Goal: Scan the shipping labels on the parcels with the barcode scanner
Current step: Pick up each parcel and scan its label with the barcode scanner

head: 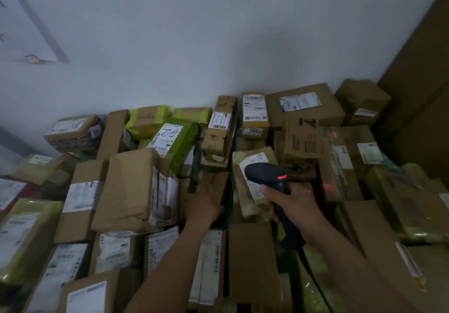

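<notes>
Close by, brown parcels (252,259) lie packed side by side. Some show white stickers on top, like the near label (113,252) on the left. A black cable (306,263) runs down from the barcode scanner (267,176) toward the near edge.

A bit farther, the right hand (291,207) holds the scanner by its handle, with its fingers wrapped tight round it. A small red light glows on top of the scanner's head. The left hand (205,207) reaches to a dark brown box (215,184) in the middle of the pile and touches it. Its fingers are blurry, so I cannot tell if they are curled or flat.

Just past the scanner's head lies a pale parcel with a white label (252,164). A red glow (328,186) shows on a box to the right, so the beam may be landing off that label. To do this step well, I think the scanner should be aimed so the red line falls right across the bars, then held steady. The left hand could tip the dark box so its label faces up.

Farther off are a green parcel (181,142), a box marked 5604 (255,131), and the white wall (218,45)
</notes>
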A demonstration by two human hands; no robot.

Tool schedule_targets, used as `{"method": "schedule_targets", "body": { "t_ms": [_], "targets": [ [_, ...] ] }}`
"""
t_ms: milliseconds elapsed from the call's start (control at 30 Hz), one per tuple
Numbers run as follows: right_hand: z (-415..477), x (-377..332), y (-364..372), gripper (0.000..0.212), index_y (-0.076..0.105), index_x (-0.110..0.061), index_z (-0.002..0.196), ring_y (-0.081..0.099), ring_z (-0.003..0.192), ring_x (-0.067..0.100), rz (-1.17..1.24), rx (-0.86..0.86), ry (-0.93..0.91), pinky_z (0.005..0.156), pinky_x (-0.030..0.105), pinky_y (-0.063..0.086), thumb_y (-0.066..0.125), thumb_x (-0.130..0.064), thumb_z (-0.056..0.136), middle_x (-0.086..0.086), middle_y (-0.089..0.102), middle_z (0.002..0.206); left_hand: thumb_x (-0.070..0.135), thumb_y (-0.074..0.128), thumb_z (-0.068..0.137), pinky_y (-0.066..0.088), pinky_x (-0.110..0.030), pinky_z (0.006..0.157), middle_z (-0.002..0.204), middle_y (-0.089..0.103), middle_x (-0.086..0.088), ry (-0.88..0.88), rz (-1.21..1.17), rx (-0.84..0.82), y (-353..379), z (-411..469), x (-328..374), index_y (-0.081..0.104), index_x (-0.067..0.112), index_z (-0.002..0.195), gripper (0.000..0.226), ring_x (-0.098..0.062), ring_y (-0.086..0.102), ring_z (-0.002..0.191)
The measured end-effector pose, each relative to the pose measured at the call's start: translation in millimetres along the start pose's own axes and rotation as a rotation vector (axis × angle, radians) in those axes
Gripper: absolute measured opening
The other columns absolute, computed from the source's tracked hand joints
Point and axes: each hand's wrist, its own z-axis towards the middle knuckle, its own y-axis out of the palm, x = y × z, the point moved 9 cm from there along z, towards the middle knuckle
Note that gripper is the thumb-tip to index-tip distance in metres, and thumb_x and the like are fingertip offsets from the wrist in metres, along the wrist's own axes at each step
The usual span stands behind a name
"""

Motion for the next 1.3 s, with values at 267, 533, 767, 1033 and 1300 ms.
{"method": "schedule_targets", "body": {
  "t_ms": [267, 533, 767, 1033, 1300],
  "targets": [
    [-5.9, -3.2, 10.5, 0.032, 0.067, -0.018, 0.061, 0.058, 0.05, 0.018, -0.079, -0.03, 0.039, 0.05, 0.029, 0.047, 0.073, -0.036, 0.086, 0.01, 0.064, 0.059, 0.04, 0.068, 0.09, 0.044, -0.034, 0.091, 0.141, 0.04, -0.021, 0.076, 0.005, -0.075, 17.0, 8.2, 6.8, 0.036, 0.01, 0.144, 0.069, -0.034, 0.049, 0.12],
    [-22.4, -15.8, 30.1, 0.024, 0.066, -0.011, 0.079, 0.06, 0.047, 0.012, -0.15, -0.048, 0.013, 0.045, 0.018, 0.048, 0.072, -0.033, 0.088, 0.001, 0.065, 0.055, 0.015, 0.072, 0.083, 0.049, -0.043, 0.094, 0.127, 0.058, -0.015, 0.417, -0.101, 0.911, -130.0, -117.7, 8.5, 0.065, 0.008, 0.121, 0.039, -0.031, 0.053, 0.118],
    [-38.8, -24.3, 51.3, 0.028, 0.067, -0.007, 0.08, 0.06, 0.048, 0.015, -0.188, -0.112, -0.004, 0.046, 0.018, 0.048, 0.071, -0.034, 0.088, 0.007, 0.067, 0.059, 0.062, 0.067, 0.079, 0.006, -0.058, 0.119, 0.159, 0.008, -0.025, -0.273, -0.12, 0.466, -145.1, -96.9, -106.4, 0.024, 0.014, 0.152, 0.098, -0.045, 0.003, 0.147],
    [-52.4, -37.8, 51.6, 0.027, 0.068, -0.005, 0.082, 0.059, 0.051, 0.016, -0.17, -0.108, -0.031, 0.049, 0.023, 0.049, 0.071, -0.031, 0.089, 0.015, 0.068, 0.068, 0.059, 0.069, 0.073, 0.023, -0.051, 0.112, 0.149, 0.024, -0.026, -0.215, -0.234, 0.451, -138.7, -103.2, -103.7, 0.031, 0.023, 0.147, 0.09, -0.043, 0.023, 0.137],
    [-51.6, -35.0, 26.3, 0.026, 0.067, -0.008, 0.078, 0.059, 0.05, 0.015, -0.068, -0.039, -0.039, 0.049, 0.026, 0.048, 0.074, -0.032, 0.086, 0.004, 0.064, 0.06, 0.065, 0.061, 0.071, 0.021, -0.049, 0.113, 0.153, 0.017, -0.018, 0.064, -0.176, 0.465, -98.2, -99.9, -16.6, 0.021, 0.036, 0.15, 0.094, -0.038, 0.016, 0.139]
  ]
}}
